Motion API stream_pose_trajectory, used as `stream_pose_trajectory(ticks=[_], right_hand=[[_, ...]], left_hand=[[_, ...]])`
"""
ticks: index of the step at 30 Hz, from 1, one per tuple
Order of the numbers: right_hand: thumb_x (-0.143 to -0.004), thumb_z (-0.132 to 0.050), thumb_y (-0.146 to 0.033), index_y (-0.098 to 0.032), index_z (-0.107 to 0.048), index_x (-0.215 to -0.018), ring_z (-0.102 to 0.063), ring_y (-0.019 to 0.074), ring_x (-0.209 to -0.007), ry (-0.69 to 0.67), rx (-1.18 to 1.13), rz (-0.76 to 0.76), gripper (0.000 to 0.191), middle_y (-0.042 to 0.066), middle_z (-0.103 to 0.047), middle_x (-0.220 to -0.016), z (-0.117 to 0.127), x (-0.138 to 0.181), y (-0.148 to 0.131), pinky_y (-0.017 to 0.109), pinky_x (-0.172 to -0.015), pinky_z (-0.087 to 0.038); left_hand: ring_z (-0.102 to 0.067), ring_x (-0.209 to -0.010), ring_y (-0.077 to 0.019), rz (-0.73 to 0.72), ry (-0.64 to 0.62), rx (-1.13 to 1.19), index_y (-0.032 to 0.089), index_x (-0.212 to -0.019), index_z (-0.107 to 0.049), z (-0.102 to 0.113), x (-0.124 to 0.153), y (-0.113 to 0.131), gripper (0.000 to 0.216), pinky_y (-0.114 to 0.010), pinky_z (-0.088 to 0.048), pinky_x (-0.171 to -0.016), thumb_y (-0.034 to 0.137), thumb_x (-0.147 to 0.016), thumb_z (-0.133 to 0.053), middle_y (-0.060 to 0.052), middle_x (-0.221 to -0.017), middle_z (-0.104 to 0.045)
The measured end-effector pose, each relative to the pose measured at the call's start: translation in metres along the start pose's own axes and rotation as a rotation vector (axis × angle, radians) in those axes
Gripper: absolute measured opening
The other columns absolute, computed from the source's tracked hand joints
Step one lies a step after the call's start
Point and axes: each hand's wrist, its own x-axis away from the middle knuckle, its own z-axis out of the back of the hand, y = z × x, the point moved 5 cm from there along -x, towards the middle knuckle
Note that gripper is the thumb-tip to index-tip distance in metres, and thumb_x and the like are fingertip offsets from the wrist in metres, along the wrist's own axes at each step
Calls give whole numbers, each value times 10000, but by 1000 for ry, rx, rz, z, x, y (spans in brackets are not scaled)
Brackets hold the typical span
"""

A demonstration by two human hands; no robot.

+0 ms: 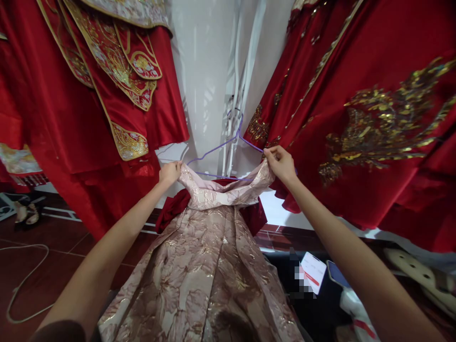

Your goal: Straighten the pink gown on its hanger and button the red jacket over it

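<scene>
A pink-gold brocade dress (pixel 199 251) lies stretched out in front of me, its folded neckline spread between my hands. My left hand (pixel 171 173) pinches the left corner of this upper edge. At the opposite corner, my right hand (pixel 280 162) grips the fabric between thumb and fingers. Just beyond the neckline is a thin purple hanger (pixel 218 146), its hook pointing up; its right arm runs to my right fingers, and I cannot tell whether they touch it. Dark red cloth (pixel 173 209) shows behind the dress on both sides.
Red embroidered garments hang at the left (pixel 117 95) and right (pixel 384 118), before a whitish curtain (pixel 206 71). A lit phone (pixel 313 273) lies low right, by a second dark phone (pixel 337 274). A white cable (pixel 30 247) crosses the tiled floor near shoes (pixel 26 213).
</scene>
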Motion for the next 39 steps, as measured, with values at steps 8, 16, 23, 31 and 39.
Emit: stream_pose_trajectory(ticks=[8, 16, 23, 31, 39], right_hand=[[-771, -551, -594, -203, -612, -781, -540, 165, -615, 20, -18, -10, 396, 19, -616, -677, -2, -1, 2, 287, -595, -401], [-759, -552, -620, -205, -592, -762, -523, 155, -588, 15, -31, -7, 416, 6, -588, -634, -2, 1, -1, 276, -571, -392], [-739, -556, -634, -207, -558, -721, -474, 128, -538, -66, -154, -37, 427, -17, -541, -590, -13, 4, 1, 259, -536, -375], [-694, -597, -614, -201, -574, -705, -444, 117, -503, -91, -231, -139, 414, -19, -527, -551, -13, 4, 3, 243, -496, -334], [-690, -613, -598, -198, -572, -695, -417, 107, -476, -93, -239, -169, 402, -33, -492, -523, -14, 5, 2, 242, -484, -317]], left_hand=[[-631, -981, -294, -28, -58, -121, 209, -1081, -660, -12, 1, -14, 525, -335, -452, -744, 500, -920, -253, -151, -1031, -686], [-645, -890, -257, -166, 153, -38, 208, -1040, -647, 7, 3, -5, 485, -290, -386, -686, 448, -949, -236, -124, -948, -703], [-631, -807, -215, -431, 181, 164, 173, -814, -657, 33, -18, 73, 501, -285, -392, -736, 483, -927, -280, -81, -793, -689], [-642, -787, -162, -143, -364, 605, 147, -914, -612, -15, -37, 20, 438, -276, -491, -721, 451, -908, -297, -82, -884, -686], [-584, -1062, -276, -135, -435, 273, 174, -821, -638, -93, 18, -30, 257, -372, -461, -890, 193, -570, -684, -96, -1006, -683]])
